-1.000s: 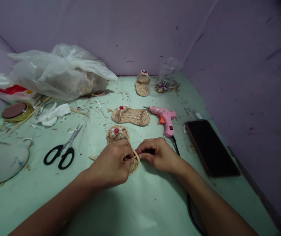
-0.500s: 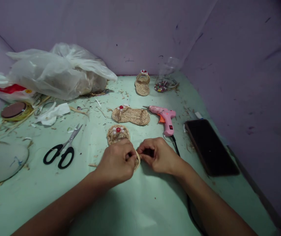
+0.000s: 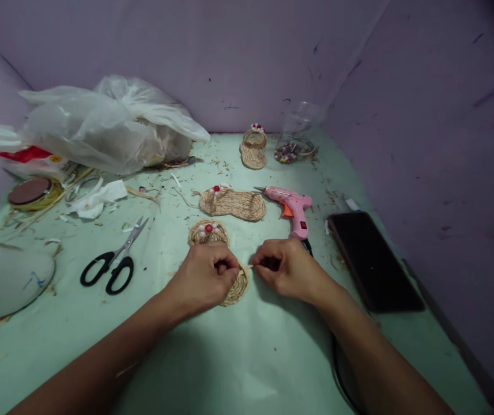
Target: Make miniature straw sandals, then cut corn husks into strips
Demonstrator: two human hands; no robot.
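Note:
A small woven slipper of straw-coloured braid lies in front of me, its beaded toe strap of white beads and one red bead at the far end. My left hand is closed over its middle, hiding much of it. At the slipper's right edge, my right hand pinches the thin end of a straw braid. A second beaded slipper lies sideways beyond. Beside it rests a pink glue gun, nozzle pointing left.
Black-handled scissors lie at left, and a dark phone at right. Farther back are a finished small slipper, a clear jar with beads and a plastic bag. Paper scraps and fibre bits litter the table.
My right hand has drawn slightly right, away from the slipper, with the braid end showing between. My left hand has shifted a little left, uncovering more of the near end.

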